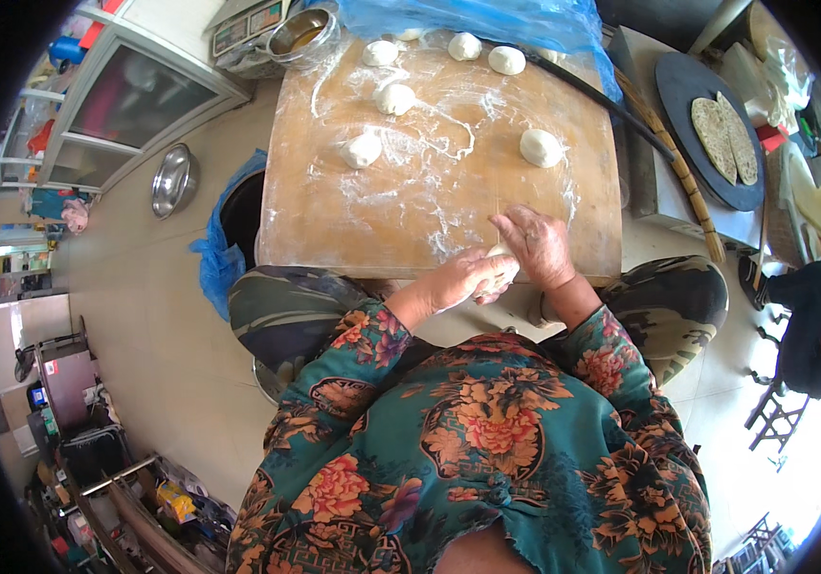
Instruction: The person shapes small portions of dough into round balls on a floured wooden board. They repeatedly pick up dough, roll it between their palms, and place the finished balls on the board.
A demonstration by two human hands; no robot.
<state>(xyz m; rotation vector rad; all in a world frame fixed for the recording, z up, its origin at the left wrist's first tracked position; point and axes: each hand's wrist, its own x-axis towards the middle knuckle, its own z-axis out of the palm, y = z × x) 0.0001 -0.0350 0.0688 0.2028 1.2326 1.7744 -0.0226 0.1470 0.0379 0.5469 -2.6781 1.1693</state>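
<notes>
Just over the near edge of a floured wooden board [382, 237], my two hands meet around a small piece of white dough [500, 251]. My left hand [479, 276] cups it from below and the left, fingers curled. From the right, my right hand [538, 242] closes over the dough, and its fingers hide much of it. On the board, a round dough ball [541, 148] sits beyond my right hand, and another dough ball [361, 151] lies to the left. Farther back is a third dough ball [395, 99], with several more near the far edge.
Blue plastic sheeting [468, 16] covers the board's far end. A dark rod [590, 93] crosses its far right corner. To the right, flatbreads [723, 136] lie on a round griddle [676, 93]. A metal bowl [303, 36] stands by a scale [249, 29]. Another person [812, 301] is at far right.
</notes>
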